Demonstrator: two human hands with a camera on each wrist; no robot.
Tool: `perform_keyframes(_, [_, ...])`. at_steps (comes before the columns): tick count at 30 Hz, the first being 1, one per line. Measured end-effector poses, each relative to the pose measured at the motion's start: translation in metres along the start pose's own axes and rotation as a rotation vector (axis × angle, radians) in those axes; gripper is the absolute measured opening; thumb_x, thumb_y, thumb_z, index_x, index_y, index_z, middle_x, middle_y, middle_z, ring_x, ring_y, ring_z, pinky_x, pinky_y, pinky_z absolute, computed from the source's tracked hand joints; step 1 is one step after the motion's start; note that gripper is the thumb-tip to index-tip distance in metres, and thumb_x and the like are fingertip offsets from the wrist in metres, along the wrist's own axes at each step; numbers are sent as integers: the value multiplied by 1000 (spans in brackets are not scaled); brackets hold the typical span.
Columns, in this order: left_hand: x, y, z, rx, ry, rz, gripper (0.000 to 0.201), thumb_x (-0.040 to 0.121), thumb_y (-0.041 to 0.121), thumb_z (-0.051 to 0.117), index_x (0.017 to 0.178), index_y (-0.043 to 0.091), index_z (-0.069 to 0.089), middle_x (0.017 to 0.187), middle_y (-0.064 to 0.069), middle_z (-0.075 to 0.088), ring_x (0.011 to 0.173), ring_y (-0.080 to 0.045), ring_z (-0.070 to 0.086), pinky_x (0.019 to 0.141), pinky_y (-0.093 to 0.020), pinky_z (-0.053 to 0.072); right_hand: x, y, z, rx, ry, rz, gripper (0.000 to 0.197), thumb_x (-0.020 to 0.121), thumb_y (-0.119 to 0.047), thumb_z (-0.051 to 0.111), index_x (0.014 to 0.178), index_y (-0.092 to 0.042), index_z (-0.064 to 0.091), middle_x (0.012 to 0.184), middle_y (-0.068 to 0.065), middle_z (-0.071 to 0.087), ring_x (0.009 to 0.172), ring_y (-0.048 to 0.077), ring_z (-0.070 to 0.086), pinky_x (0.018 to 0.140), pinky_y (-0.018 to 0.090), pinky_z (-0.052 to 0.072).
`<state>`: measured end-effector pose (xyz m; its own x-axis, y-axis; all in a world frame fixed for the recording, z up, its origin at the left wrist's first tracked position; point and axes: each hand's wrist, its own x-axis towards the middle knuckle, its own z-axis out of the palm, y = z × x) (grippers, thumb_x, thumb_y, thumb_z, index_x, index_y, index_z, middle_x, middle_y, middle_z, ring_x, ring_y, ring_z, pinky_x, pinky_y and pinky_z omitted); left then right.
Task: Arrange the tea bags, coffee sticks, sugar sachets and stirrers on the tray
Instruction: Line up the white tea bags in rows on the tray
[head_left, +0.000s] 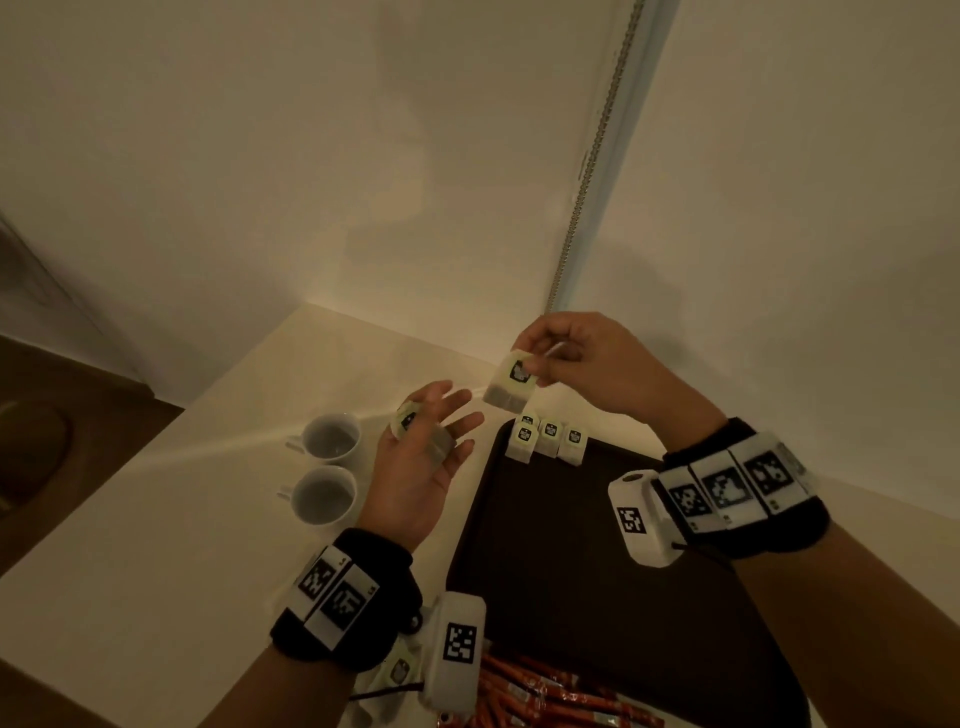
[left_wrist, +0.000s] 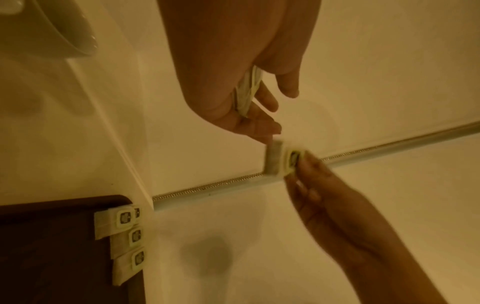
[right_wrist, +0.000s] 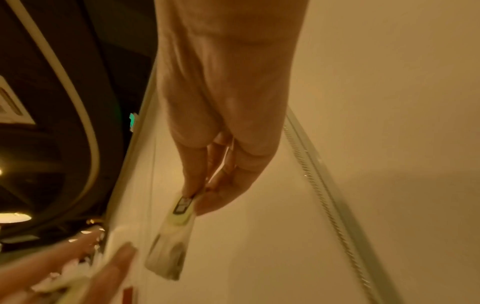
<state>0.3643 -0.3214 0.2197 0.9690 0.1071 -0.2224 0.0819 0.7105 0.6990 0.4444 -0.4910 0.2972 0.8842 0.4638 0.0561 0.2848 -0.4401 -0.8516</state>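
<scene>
Right hand (head_left: 582, 364) raised above the far edge of the tray (head_left: 571, 545), thumb and fingertips pinching a tea bag (head_left: 511, 387) by its labelled top, sachet hanging below in the air. Left hand (head_left: 415, 467) palm-up just left of it, fingers spread and relaxed, with more tea bags (head_left: 410, 421) lying across the fingers; exact count hard to tell.

On the dark tray, only a short row of tea bags (head_left: 548, 439) leaning upright at the far left corner, labels up, touching one another; rest of the tray surface bare and dark. At the near edge of the tray, a heap of orange coffee sticks (head_left: 545, 696), partly cut off by the frame; on the tray or just off it, cannot tell.

Left of the tray on the pale counter (head_left: 182, 493), two white cups (head_left: 327, 467) side by side, handles to the left, nothing visible inside them.
</scene>
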Motion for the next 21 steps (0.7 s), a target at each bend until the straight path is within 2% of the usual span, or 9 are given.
perform_keyframes(4, [7, 1, -17, -80, 60, -79, 39, 82, 45, 54, 106, 16, 63, 97, -3, 72, 85, -18, 69, 59, -21, 55, 7, 76, 4, -235, -69, 201, 17, 84, -3, 65, 93, -17, 65, 88, -1, 66, 69, 7, 61, 63, 8, 46])
perform_keyframes(8, [12, 0, -26, -97, 78, -123, 39, 94, 47, 42, 102, 15, 63, 94, -6, 72, 80, -20, 70, 56, -22, 55, 9, 150, 22, -451, -175, 363, 18, 86, -12, 65, 103, -10, 66, 104, 5, 65, 93, 16, 57, 79, 21, 41])
perform_keyframes(10, [13, -1, -28, -74, 77, -127, 39, 95, 46, 39, 100, 15, 63, 92, -6, 72, 77, -19, 70, 55, -23, 54, 9, 175, 31, -495, -221, 433, 20, 86, -15, 65, 104, -9, 65, 108, 5, 64, 94, 15, 56, 79, 21, 38])
perform_keyframes(12, [16, -2, -31, -53, 78, -128, 40, 96, 45, 37, 99, 14, 62, 90, -5, 73, 75, -19, 70, 54, -23, 54, 10, 193, 37, -476, -191, 487, 19, 85, -13, 66, 103, -9, 66, 108, 7, 65, 91, 14, 55, 76, 20, 39])
perform_keyframes(15, [20, -4, -35, -34, 93, -130, 40, 97, 44, 35, 96, 14, 62, 86, -5, 73, 72, -18, 70, 53, -22, 54, 16, 211, 39, -436, -58, 507, 16, 83, -9, 66, 99, -6, 67, 106, 10, 66, 85, 11, 52, 62, 12, 37])
perform_keyframes(16, [21, -4, -36, -30, 97, -131, 40, 97, 43, 35, 95, 14, 62, 85, -5, 73, 71, -18, 70, 53, -21, 54, 18, 214, 39, -418, -14, 508, 15, 83, -7, 66, 97, -5, 67, 105, 10, 67, 85, 11, 52, 62, 12, 36])
perform_keyframes(19, [24, -6, -40, -8, 113, -130, 41, 96, 44, 35, 96, 14, 63, 86, -4, 73, 72, -18, 71, 54, -21, 54, 25, 221, 38, -392, 72, 512, 13, 81, -3, 67, 94, -3, 68, 103, 11, 68, 84, 12, 53, 73, 18, 38])
perform_keyframes(21, [26, -8, -42, 5, 120, -129, 41, 96, 45, 35, 97, 14, 63, 87, -5, 73, 73, -18, 71, 54, -22, 55, 30, 224, 38, -396, 93, 509, 12, 80, -4, 68, 92, -3, 69, 101, 11, 68, 83, 12, 53, 74, 18, 37])
